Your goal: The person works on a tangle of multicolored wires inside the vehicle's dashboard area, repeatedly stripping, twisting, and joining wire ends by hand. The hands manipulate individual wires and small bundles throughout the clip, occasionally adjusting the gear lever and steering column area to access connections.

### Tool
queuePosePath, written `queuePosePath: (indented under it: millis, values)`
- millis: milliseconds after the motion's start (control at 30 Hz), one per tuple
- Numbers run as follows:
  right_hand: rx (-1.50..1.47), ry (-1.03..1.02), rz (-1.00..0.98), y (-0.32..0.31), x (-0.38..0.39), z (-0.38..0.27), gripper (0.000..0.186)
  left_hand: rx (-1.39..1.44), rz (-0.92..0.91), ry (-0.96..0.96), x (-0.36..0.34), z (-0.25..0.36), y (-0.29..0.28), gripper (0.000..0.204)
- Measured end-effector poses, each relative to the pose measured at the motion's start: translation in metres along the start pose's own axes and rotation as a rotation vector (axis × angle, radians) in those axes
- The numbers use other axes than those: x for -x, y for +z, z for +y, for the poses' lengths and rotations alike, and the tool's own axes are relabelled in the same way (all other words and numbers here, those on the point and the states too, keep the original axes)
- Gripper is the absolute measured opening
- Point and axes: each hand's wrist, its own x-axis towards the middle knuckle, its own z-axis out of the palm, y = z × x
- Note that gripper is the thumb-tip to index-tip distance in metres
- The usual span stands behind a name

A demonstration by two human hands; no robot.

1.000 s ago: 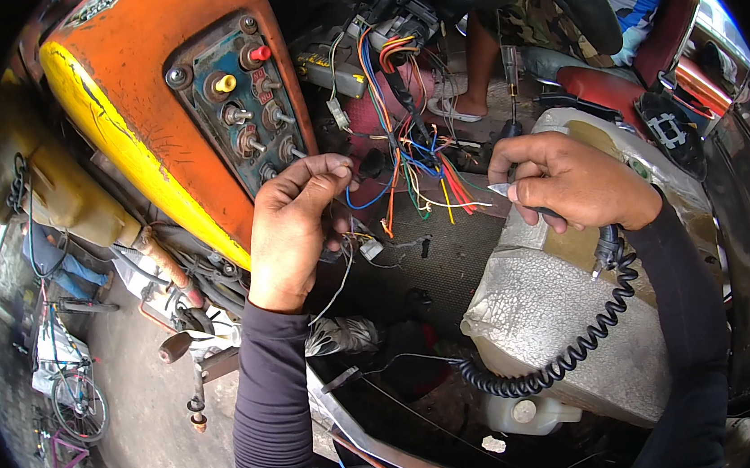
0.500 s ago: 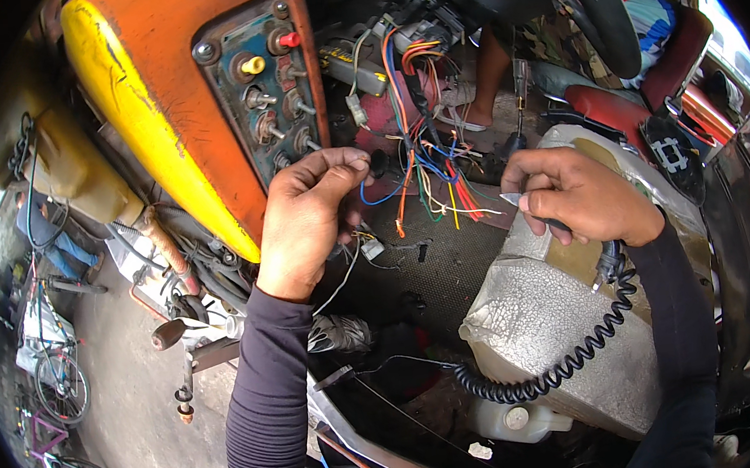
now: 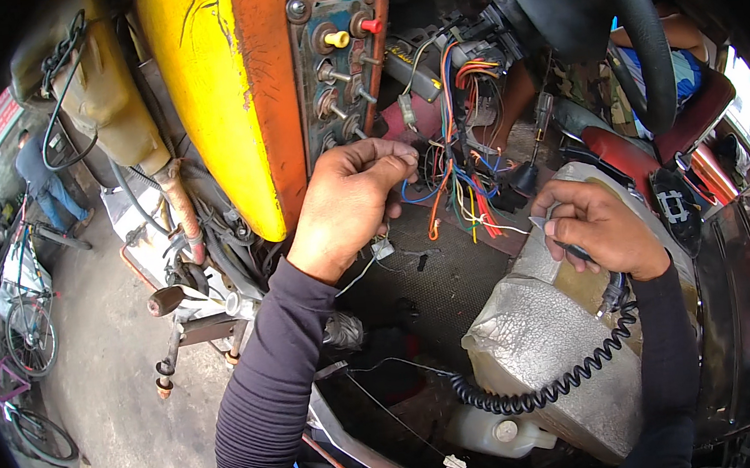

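Note:
My left hand is closed in a pinch on the end of a thin blue wire, beside the orange dashboard panel. This wire runs to a loose bundle of coloured wires hanging below the steering column, with orange, red, yellow, green and white ends. In my right hand, to the right of the bundle, is a small knife; its short pointed blade sticks out past the fingertips toward the wires. A dark handle shows under the fingers.
A switch panel with toggles stands at upper left, a steering wheel at upper right. Below my right hand lie a silvery padded cover and a coiled black cord. Another person sits beyond the wheel.
The view has swung, so the dashboard and wires sit farther right in the picture. My left hand keeps its pinch on the blue wire, and my right still holds the knife.

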Motion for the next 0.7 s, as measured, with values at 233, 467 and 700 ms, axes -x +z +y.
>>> queuePosePath:
  millis: [233,467,700]
  values:
    - [0.049,-0.001,0.027,-0.005,0.003,-0.001,0.021,0.025,-0.012,-0.024,-0.002,-0.002,-0.002,0.021]
    - [0.079,-0.034,0.034,-0.013,0.005,-0.001,0.023,0.02,-0.015,-0.035,-0.003,-0.002,-0.003,0.02]
    - [0.072,-0.038,0.051,-0.016,0.008,-0.001,0.027,0.009,-0.005,-0.046,-0.004,-0.001,-0.003,0.021]
